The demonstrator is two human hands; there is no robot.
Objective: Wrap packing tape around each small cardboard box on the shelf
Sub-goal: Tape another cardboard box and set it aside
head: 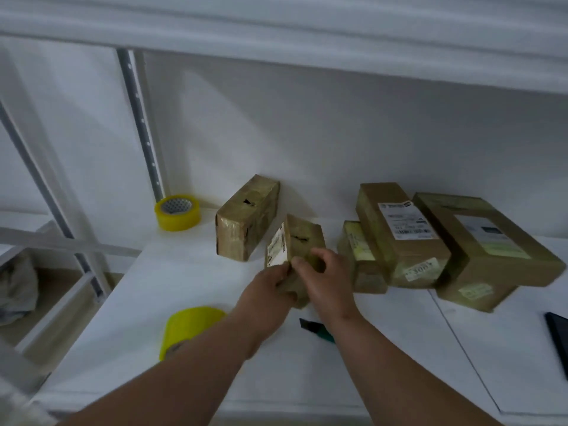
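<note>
Near yellow tape roll lies idle (blurry). Both hands, left and right, grip a glossy taped box. Most boxes look wrapped, few left.

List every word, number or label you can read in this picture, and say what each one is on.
"300": on a yellowish sticker on the near end of the long box.
White shipping label on top of that box: print and barcode too blurred to read.
White label on the box held by the left hand and right hand: unreadable.
Labels on the large right box and the low box: unreadable.
</note>
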